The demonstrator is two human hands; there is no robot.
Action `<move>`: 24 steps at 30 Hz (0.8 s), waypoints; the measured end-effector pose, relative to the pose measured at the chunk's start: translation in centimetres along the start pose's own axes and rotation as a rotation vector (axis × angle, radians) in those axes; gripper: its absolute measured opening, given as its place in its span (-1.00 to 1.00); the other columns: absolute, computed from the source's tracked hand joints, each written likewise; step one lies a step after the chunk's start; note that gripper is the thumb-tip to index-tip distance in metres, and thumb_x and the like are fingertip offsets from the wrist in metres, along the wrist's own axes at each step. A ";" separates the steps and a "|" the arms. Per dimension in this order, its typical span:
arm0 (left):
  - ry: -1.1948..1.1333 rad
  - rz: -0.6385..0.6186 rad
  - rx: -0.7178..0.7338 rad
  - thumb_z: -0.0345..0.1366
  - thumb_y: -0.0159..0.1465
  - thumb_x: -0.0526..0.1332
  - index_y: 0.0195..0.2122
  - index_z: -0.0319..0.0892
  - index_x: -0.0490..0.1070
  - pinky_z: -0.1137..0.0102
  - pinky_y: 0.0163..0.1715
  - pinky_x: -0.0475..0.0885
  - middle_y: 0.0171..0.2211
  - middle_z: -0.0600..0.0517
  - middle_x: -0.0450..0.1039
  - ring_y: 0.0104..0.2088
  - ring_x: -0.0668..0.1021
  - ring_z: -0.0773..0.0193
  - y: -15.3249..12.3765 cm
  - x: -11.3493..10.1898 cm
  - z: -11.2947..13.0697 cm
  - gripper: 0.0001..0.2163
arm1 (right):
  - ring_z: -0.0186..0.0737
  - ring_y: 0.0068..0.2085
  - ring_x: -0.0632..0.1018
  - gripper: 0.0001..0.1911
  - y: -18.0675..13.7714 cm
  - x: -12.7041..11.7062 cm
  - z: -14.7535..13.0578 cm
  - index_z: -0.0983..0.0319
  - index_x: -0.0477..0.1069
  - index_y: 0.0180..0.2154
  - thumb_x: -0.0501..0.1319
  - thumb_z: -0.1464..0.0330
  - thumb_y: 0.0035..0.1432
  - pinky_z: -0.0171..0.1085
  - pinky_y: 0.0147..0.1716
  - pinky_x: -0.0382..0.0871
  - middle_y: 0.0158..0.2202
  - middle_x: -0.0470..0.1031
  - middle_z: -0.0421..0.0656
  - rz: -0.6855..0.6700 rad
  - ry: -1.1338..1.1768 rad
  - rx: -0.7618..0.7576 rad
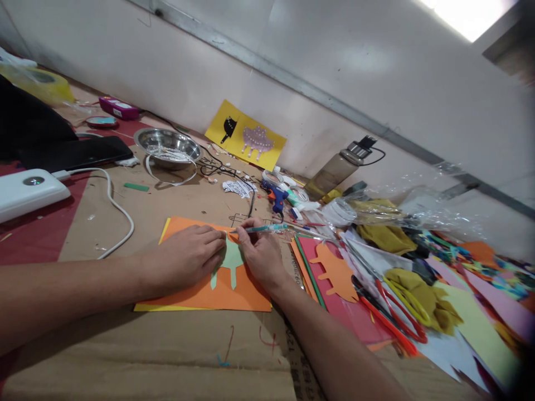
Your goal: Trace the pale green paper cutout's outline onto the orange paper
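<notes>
Pressing down with fingers nearly flat, the left hand (186, 256) covered part of a light-green cutout (233, 256) lying on an orange sheet (251, 298); its grip was unclosed, pinching nothing that showed. Should that pressure ease, the thin cutout would probably slide or curl. Its two visible prongs pointed toward the sheet's near edge; with much of it hidden, its full long axis could not be told. To the right, the right hand (263, 256) had its grip closed around a teal pen (273, 228), long axis roughly sideways, tip leftward; too hard a push might nudge the paper.
</notes>
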State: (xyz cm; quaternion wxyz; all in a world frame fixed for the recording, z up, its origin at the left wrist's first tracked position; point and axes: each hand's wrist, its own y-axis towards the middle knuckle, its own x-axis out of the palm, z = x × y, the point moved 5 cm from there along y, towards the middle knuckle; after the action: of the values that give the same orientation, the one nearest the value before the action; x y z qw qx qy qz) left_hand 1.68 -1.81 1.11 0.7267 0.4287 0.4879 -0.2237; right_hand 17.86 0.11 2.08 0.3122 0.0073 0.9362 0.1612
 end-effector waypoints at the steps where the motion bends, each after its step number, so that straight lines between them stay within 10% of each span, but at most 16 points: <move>1: -0.006 0.003 -0.003 -0.37 0.50 0.12 -0.17 -0.24 0.57 0.15 -0.08 0.58 -0.17 -0.15 0.64 -0.18 0.64 0.06 0.0 0.0 0.0 -0.78 | -0.17 -0.41 0.52 -0.81 0.0 0.0 0.0 0.11 0.37 -0.33 0.14 0.17 0.29 -0.24 -0.37 0.33 -0.44 0.52 -0.21 -0.003 0.001 0.004; 24: -0.046 -0.057 -0.055 -0.30 0.46 0.26 0.00 -0.26 0.56 0.08 0.07 0.59 0.05 -0.20 0.63 0.04 0.64 -0.05 -0.6 -0.5 0.2 -0.82 | -0.20 -0.46 0.48 -0.80 0.6 0.7 0.2 0.10 0.31 -0.31 0.12 0.15 0.33 -0.25 -0.45 0.27 -0.48 0.46 -0.26 -0.007 0.002 0.018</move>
State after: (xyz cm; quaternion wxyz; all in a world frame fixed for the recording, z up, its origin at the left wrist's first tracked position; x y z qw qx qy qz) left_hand 1.14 -2.39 1.30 0.7426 0.3892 0.4891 -0.2405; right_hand 17.32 0.76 1.71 0.3116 0.0066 0.9380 0.1516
